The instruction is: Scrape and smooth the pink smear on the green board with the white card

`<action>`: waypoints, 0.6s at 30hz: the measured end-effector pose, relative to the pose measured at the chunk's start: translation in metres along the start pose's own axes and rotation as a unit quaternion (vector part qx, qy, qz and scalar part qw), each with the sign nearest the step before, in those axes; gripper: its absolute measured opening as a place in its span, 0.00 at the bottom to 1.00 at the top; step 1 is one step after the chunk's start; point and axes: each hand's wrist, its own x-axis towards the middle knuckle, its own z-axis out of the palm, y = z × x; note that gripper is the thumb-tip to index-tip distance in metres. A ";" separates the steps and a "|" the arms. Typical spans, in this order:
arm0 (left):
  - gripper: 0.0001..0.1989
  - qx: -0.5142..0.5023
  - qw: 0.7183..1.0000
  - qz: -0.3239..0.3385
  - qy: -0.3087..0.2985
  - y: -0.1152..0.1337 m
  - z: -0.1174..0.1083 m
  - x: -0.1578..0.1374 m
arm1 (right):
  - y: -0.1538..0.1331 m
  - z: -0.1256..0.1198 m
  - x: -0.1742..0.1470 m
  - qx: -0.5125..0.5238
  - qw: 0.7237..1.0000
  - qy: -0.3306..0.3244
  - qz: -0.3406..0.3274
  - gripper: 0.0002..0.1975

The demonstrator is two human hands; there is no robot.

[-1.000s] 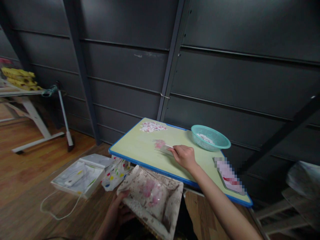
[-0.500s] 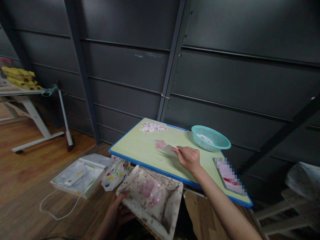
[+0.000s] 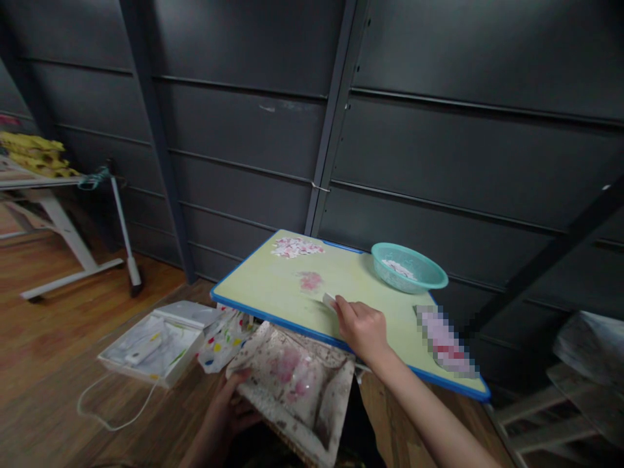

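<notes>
Right hand [image 3: 363, 328] pinching a card [image 3: 329, 300], perhaps plastic, near the desk's [image 3: 260, 279] front edge; left hand [image 3: 234, 400] clamped on the box [image 3: 324, 411] below! Best sweep low and flat, box snug underneath.

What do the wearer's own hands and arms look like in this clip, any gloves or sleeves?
Both the right hand and the left hand are ungloved. The right forearm is bare up to the picture's edge, with no sleeve, watch or bracelet showing. The left forearm is dim and cut off, but no cuff shows on it.
</notes>
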 end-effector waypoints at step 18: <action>0.29 -0.013 1.000 0.002 -0.007 0.000 0.001 -0.002 | -0.003 0.016 0.015 0.107 0.994 0.019 -0.001 0.11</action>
